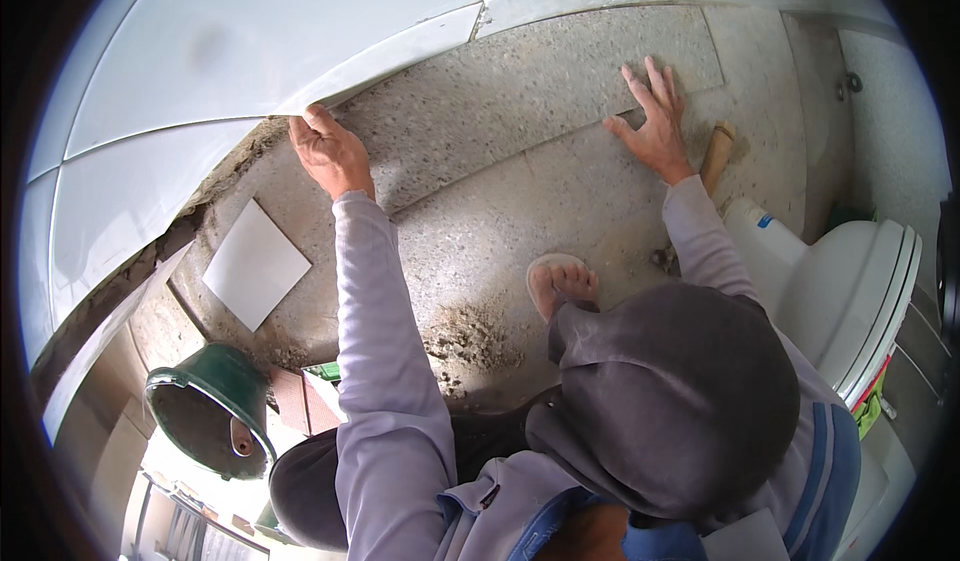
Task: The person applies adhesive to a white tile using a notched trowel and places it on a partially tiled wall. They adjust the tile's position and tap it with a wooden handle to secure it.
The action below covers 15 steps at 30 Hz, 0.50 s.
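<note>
A long speckled grey stone slab (540, 86) lies on the floor along the foot of the tiled wall (210, 41). At its left end, my left hand (335, 156) has its fingers curled against the lower edge of the wall tiles; what they grip is hidden. Toward the slab's right end, my right hand (655, 126) is open, fingers spread over the surface near the front edge. A wooden handle (717, 156) lies beside my right wrist. Below and left of my left hand, a white square tile (257, 264) rests on the concrete.
A dark green bucket (205, 401) lies tipped at the lower left. Loose rubble (470, 339) is heaped between my left forearm and a bare foot in a sandal (562, 281). A white toilet (845, 291) stands at the right. A rough gap (185, 226) runs under the wall tiles.
</note>
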### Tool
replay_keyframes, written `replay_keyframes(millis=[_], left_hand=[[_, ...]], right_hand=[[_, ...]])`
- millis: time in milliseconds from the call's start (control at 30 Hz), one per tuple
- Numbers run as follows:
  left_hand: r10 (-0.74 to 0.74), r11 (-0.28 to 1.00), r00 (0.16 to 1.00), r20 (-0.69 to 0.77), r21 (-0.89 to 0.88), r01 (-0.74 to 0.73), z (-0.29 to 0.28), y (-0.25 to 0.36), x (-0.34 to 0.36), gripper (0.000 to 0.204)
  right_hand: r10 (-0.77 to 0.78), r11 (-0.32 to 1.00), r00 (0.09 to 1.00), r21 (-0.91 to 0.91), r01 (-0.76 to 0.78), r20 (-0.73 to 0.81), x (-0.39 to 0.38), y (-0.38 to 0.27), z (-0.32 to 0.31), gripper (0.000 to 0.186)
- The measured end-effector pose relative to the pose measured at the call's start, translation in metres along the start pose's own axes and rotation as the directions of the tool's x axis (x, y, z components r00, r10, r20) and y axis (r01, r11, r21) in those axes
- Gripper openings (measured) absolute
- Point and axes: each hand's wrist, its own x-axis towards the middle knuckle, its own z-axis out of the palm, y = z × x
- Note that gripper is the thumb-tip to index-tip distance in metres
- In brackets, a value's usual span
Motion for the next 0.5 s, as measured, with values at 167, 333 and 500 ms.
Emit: replay_keyframes(millis=[167, 333, 500], left_hand=[[0.039, 0.991, 0.997, -0.067, 0.133, -0.03, 0.004, 0.0, 0.003, 0.048], [-0.007, 0.99, 0.989, -0.146, 0.137, 0.027, 0.003, 0.006, -0.005, 0.043], [-0.044, 0.988, 0.989, -0.145, 0.14, 0.064, -0.001, 0.01, -0.007, 0.049]], right_hand=[[0.023, 0.998, 0.999, -0.055, -0.02, 0.041, -0.002, -0.005, 0.0, 0.083], [0.006, 0.999, 0.999, -0.039, -0.004, 0.049, -0.001, -0.007, -0.003, 0.081], [0.015, 0.999, 0.998, -0.039, -0.013, 0.062, -0.001, -0.007, -0.005, 0.082]])
